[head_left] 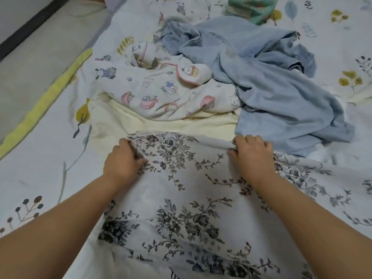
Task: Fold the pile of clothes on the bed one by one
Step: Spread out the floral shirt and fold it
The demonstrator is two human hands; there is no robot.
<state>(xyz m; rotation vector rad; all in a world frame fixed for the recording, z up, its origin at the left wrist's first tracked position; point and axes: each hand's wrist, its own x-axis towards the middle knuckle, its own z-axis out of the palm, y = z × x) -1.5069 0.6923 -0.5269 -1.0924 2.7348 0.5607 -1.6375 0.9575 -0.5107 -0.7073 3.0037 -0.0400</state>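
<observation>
On a bed spread with a leaf-print sheet, a person bends over a white garment with a grey floral print, which lies across the near middle of the view and runs out of frame toward the wearer. Both hands work its far edge. The left hand has its fingers curled and pinching the cloth at the left end of that edge; the right hand has its fingers curled round a gathered fold at the right end. Beyond the hands waits the unfolded pile: a cream cloth lying just past the floral edge, a white cartoon-print garment partly over it, and a crumpled pale blue garment to the right, overlapping the other two. At the far edge sits a green-and-white item, seemingly already folded, though too little shows to be sure.

The floral fabric looks thin, light and limp, so it will likely sag and wrinkle wherever it is not held; it seems in no way fragile or slippery. Taking it at the two ends of one straight edge, as the hands do now, appears the sound hold, keeping the edge taut for a clean fold. Most of the pile is not yet folded.
</observation>
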